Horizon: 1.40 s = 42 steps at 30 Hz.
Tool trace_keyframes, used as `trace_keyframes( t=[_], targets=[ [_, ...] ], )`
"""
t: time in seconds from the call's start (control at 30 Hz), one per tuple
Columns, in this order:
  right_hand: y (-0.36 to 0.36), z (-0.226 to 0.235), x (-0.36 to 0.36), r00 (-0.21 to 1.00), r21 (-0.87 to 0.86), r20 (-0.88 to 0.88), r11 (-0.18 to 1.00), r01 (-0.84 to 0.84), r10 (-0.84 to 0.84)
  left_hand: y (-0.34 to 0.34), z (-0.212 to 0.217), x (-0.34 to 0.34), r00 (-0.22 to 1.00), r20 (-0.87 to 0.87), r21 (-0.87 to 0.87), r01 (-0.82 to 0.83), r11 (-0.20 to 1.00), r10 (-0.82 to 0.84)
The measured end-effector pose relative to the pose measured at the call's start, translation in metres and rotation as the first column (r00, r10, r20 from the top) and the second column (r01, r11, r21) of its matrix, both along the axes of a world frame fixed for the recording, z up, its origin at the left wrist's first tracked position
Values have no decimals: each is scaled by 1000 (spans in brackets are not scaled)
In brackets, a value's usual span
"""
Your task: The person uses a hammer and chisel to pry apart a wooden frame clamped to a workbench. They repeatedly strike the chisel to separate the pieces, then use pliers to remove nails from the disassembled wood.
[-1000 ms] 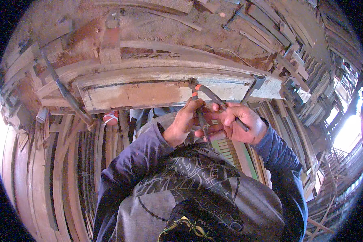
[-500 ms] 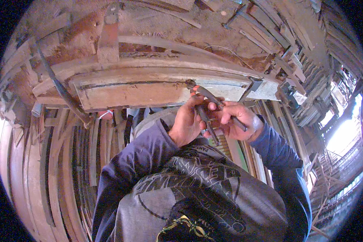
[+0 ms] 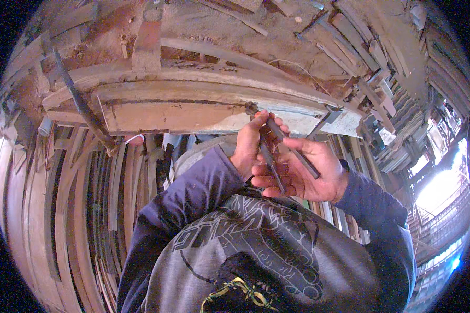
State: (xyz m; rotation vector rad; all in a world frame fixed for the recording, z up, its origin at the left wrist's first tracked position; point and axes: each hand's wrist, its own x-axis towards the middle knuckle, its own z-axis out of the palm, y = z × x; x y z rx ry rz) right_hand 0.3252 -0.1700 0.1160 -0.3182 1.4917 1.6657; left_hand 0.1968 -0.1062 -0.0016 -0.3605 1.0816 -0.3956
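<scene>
A pair of dark metal pincers (image 3: 292,150) has its head pressed against the lower edge of a long, curved wooden board (image 3: 167,116). My left hand (image 3: 249,147) wraps around the tool just below the head. My right hand (image 3: 310,175) holds the two long handles lower down, one handle lying across its palm. Both hands are raised in front of my chest, touching each other. Whatever the jaws bite on is hidden by my left fingers.
A metal rod (image 3: 81,101) leans across the board's left end. Many curved wooden strips (image 3: 62,208) stand stacked at the left and below. More stacked timber (image 3: 397,104) fills the right, with bright daylight (image 3: 438,193) beyond.
My hands and the pincers stay at the same spot on the board's edge, shifting only slightly. The view has drifted a little.
</scene>
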Motion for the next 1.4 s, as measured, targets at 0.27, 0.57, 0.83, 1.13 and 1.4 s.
trace_keyframes(
  t=[0.27,0.57,0.83,1.13,1.4],
  targets=[
    [4,-8,-15,972,-175,-169,975,134,-164,16,0,-4,970,136,-43,210,977,-202],
    [-64,-16,-75,982,134,166,985,-108,85,118,-45,6,560,-795,256,-38,-966,-233],
    [-151,-77,-102,760,155,549,851,-503,349,109,-54,0,545,-767,343,-98,-934,-339],
    [-161,-82,-124,421,79,864,751,-656,277,55,-22,-37,658,-51,995,101,22,-751],
    [-155,-62,-132,95,-115,951,620,-776,295,53,-9,-35,604,-50,994,107,19,-795]
  ],
)
